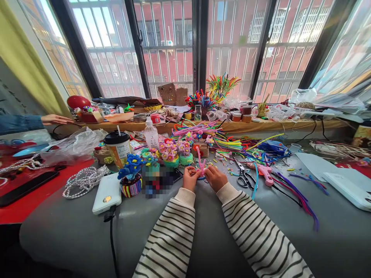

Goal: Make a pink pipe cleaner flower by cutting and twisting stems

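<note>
Between both hands, above the grey table (208,239), is a pink pipe cleaner piece (200,164) with loops and one stem standing up. My left hand (191,178) pinches it from the left side. From the right, my right hand (215,178) has its fingers closed on the same piece. Just right of my right hand lie black-handled scissors (245,178) and a pink glue gun (265,174). To the left stand small pots of pipe cleaner flowers, a pink one (169,152) and a blue one (131,173).
Bundles of coloured pipe cleaners (199,133) lie behind the hands. A paper cup with straw (118,148), a clear bottle (151,135), a white power bank (108,193) and bead strings (84,181) are on the left. Another person's hand (56,119) rests by the windowsill (162,127).
</note>
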The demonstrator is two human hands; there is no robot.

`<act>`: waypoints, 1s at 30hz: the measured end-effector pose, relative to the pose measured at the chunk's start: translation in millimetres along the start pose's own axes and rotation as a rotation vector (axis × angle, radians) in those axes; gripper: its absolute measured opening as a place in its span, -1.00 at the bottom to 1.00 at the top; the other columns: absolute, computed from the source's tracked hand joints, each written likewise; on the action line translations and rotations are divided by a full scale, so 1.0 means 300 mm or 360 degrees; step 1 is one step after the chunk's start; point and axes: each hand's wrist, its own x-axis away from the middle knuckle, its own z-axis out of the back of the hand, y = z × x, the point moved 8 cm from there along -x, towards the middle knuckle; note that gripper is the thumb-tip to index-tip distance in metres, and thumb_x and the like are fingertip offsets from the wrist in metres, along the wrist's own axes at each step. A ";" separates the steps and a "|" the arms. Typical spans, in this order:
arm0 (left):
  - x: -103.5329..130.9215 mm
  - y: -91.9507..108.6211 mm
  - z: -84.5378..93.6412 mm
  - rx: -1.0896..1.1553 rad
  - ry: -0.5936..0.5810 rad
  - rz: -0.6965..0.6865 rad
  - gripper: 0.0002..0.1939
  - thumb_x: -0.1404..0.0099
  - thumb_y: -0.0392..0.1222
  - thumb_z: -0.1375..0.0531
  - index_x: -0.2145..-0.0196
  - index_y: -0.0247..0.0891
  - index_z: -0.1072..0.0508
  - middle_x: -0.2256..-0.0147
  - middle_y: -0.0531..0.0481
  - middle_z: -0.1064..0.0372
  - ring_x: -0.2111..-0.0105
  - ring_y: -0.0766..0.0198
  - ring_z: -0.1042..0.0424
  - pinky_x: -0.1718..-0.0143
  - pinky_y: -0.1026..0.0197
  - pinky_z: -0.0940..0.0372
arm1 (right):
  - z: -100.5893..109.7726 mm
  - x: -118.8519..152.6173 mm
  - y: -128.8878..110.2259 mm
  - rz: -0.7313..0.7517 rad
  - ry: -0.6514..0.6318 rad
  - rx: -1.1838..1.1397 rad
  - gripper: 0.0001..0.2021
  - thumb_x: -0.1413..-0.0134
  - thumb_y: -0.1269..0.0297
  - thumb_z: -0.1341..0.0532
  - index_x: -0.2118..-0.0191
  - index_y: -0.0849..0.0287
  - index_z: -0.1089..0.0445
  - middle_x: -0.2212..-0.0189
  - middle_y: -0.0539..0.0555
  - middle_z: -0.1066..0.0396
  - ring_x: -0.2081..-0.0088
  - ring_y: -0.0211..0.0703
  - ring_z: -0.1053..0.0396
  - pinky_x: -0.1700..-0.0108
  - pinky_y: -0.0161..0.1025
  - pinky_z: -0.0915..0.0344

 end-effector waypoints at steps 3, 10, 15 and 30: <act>0.019 0.051 -0.016 -0.0137 -0.0016 -0.0175 -0.66 0.23 -0.27 -0.21 0.49 -0.27 -0.10 0.68 0.20 -0.15 0.67 0.48 -0.21 0.58 0.41 -0.12 | 0.002 -0.001 0.015 -0.0174 0.0016 -0.0177 -0.83 0.07 0.33 0.06 0.52 0.19 -0.22 0.50 0.10 -0.25 0.42 -0.24 -0.19 0.46 -0.36 -0.08; 0.080 0.151 -0.047 -0.0410 0.0034 -0.0513 -0.76 0.17 -0.28 -0.18 0.49 -0.26 -0.18 0.62 0.12 -0.19 0.59 0.44 -0.24 0.48 0.38 -0.15 | -0.156 0.047 0.132 -0.1237 -0.0136 -0.1680 -0.81 0.28 0.26 -0.05 0.71 0.17 -0.02 0.80 -0.13 0.01 0.73 -0.40 0.03 0.69 -0.41 0.07; 0.062 0.134 -0.055 -0.0253 -0.0063 -0.0443 -0.71 0.17 -0.27 -0.18 0.47 -0.27 -0.12 0.63 0.16 -0.16 0.60 0.45 -0.24 0.52 0.38 -0.15 | -0.240 0.080 0.093 -0.1677 -0.0482 -0.2412 -0.77 0.37 0.24 -0.05 0.77 0.17 0.05 0.88 -0.19 0.16 0.82 -0.47 0.18 0.78 -0.44 0.30; 0.022 0.054 -0.023 0.0092 -0.0070 -0.0024 -0.58 0.22 -0.25 -0.21 0.40 -0.27 -0.09 0.64 0.18 -0.20 0.67 0.45 -0.26 0.63 0.35 -0.22 | -0.191 0.050 0.104 -0.1383 -0.0285 -0.2519 -0.72 0.42 0.11 -0.18 0.60 0.25 -0.20 0.80 -0.17 0.01 0.77 -0.52 0.14 0.76 -0.46 0.29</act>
